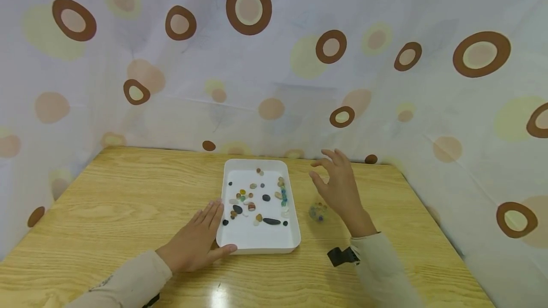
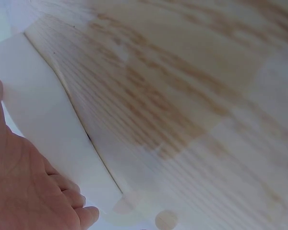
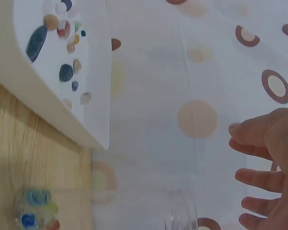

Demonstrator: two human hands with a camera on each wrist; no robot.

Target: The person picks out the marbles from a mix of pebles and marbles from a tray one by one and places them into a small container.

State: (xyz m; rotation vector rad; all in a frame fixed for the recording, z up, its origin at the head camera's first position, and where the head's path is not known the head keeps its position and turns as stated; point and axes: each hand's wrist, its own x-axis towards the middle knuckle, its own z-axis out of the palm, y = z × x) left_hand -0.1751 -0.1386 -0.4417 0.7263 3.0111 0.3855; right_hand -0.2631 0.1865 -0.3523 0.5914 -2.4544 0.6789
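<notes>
A white rectangular tray holds many small pebbles and glass stones, among them a long dark pebble and a row of blue-green stones along its right side. My left hand rests against the tray's near left corner, fingers straight along the left side and thumb over the near edge. In the left wrist view, the left hand touches the white wall. My right hand is raised above a clear jar, fingers loosely bent, nothing visible between them. The right wrist view shows coloured stones at the jar's bottom.
The tray and jar stand on a wood-grain table. A pale cloth with brown and peach spots hangs behind the table and along both sides. A dark strap is at the right wrist.
</notes>
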